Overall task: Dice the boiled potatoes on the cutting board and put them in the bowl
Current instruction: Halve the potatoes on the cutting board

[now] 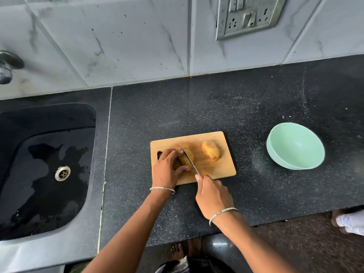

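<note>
Left hand (167, 168) curls round a potato (184, 162) on the cutting board (220, 166), right hand (213, 196) grips the knife (189, 159) across it, second potato (210, 150) at two o'clock, green bowl (295, 146), its inside plain, well apart at three o'clock.

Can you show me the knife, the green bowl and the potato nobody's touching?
knife (189, 157), head view, middle of blade
green bowl (295, 143), head view, bare inside wall
untouched potato (210, 150), head view, middle of skin

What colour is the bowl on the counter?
The bowl is pale mint green, plain without pattern, seen in the head view.
</note>
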The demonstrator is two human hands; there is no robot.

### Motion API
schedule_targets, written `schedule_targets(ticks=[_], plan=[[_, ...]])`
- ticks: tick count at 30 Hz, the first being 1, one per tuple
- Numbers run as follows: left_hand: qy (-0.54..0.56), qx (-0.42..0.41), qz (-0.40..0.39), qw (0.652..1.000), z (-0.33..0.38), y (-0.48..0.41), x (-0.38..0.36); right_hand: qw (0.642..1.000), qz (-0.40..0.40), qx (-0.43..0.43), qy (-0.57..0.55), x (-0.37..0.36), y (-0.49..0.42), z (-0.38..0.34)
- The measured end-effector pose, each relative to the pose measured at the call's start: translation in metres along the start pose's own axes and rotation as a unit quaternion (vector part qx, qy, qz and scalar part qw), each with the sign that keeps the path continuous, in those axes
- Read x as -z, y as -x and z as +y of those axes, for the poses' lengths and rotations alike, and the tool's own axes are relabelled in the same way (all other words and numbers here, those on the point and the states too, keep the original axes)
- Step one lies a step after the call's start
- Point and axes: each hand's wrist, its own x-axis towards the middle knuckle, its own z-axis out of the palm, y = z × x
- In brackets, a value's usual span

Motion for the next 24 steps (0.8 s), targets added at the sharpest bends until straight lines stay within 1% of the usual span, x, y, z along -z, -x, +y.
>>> schedule_targets(ticks=[7, 16, 24], plan=[[-0.031, 0.009, -0.003, 0.999, 0.001, -0.001, 0.000, 1.000, -0.002, 0.002, -0.001, 0.001, -0.029, -0.023], [-0.007, 0.006, -0.002, 1.000, 0.000, 0.000, 0.000, 1.000, 0.004, 0.006, 0.029, -0.009, -0.010, 0.000], [-0.034, 0.014, -0.001, 0.999, 0.002, 0.000, 0.000, 1.000, 0.001, -0.008, 0.026, -0.013, -0.029, -0.016]])
